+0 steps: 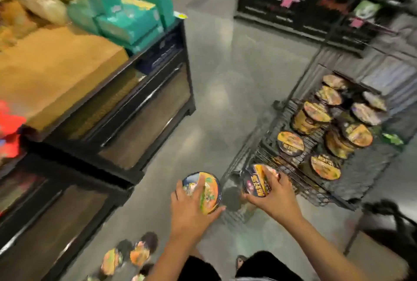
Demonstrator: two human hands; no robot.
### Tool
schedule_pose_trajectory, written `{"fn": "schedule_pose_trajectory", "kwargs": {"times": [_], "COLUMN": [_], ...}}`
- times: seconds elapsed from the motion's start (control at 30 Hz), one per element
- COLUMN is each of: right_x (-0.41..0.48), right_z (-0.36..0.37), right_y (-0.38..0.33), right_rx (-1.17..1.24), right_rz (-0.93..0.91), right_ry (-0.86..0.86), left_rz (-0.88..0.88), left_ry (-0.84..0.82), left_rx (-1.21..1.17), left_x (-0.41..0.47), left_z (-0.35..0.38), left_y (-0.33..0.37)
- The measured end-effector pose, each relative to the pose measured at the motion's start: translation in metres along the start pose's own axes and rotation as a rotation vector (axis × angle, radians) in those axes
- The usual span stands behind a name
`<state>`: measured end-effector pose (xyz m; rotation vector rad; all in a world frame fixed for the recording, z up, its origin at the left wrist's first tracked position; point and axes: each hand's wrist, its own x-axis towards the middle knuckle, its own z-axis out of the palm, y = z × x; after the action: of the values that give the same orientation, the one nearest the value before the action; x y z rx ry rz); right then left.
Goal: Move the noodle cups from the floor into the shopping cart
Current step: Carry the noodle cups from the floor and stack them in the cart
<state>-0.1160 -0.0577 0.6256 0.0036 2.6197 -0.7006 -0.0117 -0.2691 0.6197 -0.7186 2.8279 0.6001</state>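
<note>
Two noodle cups are sitting in our hands, one in each. Our left hand (pixel 191 210) is gripping the left cup (pixel 204 191) from above, with fingers curling over its lid and the thumb hugging its side. Our right hand (pixel 276 198) is gripping the right cup (pixel 258 181) the same way. We are holding them like this, we think, so they are not slipping — and taking two at once is saving us trips. Both cups are hanging in the air, off the floor (pixel 225 100), just beside the near corner of the shopping cart (pixel 302 187) and not yet in it. We are guessing the cart is standing so near to keep our reach short. Inside it we are counting about eight cart cups (pixel 290 143), some lying flat and some tilting; they are not needing neat rows, since the wire walls are keeping them in. Down by our legs the floor cups (pixel 140 253) are waiting — at least four, but they are looking too blurry for us to count well
</note>
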Motion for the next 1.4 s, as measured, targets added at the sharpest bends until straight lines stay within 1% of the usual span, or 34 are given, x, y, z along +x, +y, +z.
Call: {"fn": "schedule_pose_trajectory", "kwargs": {"times": [0.1,0.27,0.37,0.43,0.6,0.77,0.9,1.03,1.17,1.27,1.4], "right_x": [0.002,-0.007,-0.012,-0.016,-0.007,0.038,0.076,0.109,0.135,0.153,0.170], "right_z": [0.004,0.004,0.004,0.001,-0.024,-0.068,-0.105,-0.133,-0.148,-0.147,-0.132], "right_y": [-0.009,-0.019,-0.010,-0.002,0.029,0.075,0.104,0.136,0.159,0.171,0.183], "right_rx": [0.125,0.250,0.342,0.359,0.464,0.496,0.444,0.350,0.258,0.194,0.109], "right_rz": [0.111,0.328,0.456,0.530,0.633,0.636,0.617,0.588,0.522,0.497,0.521], "right_ry": [0.164,0.268,0.357,0.396,0.466,0.569,0.569,0.512,0.445,0.428,0.283], "left_rz": [0.167,0.394,0.519,0.590,0.728,0.808,0.837,0.814,0.765,0.745,0.743], "left_ry": [-0.122,-0.193,-0.215,-0.243,-0.271,-0.247,-0.199,-0.242,-0.290,-0.304,-0.370], "left_rx": [0.077,0.113,0.148,0.170,0.148,0.102,0.083,0.178,0.266,0.290,0.315], "left_x": [0.048,0.105,0.126,0.135,0.158,0.188,0.214,0.234,0.248,0.253,0.256], "left_z": [-0.017,-0.046,-0.051,-0.050,-0.036,-0.010,0.016,0.046,0.072,0.087,0.106], "left_y": [0.002,0.020,0.043,0.061,0.116,0.186,0.239,0.284,0.304,0.315,0.321]}}
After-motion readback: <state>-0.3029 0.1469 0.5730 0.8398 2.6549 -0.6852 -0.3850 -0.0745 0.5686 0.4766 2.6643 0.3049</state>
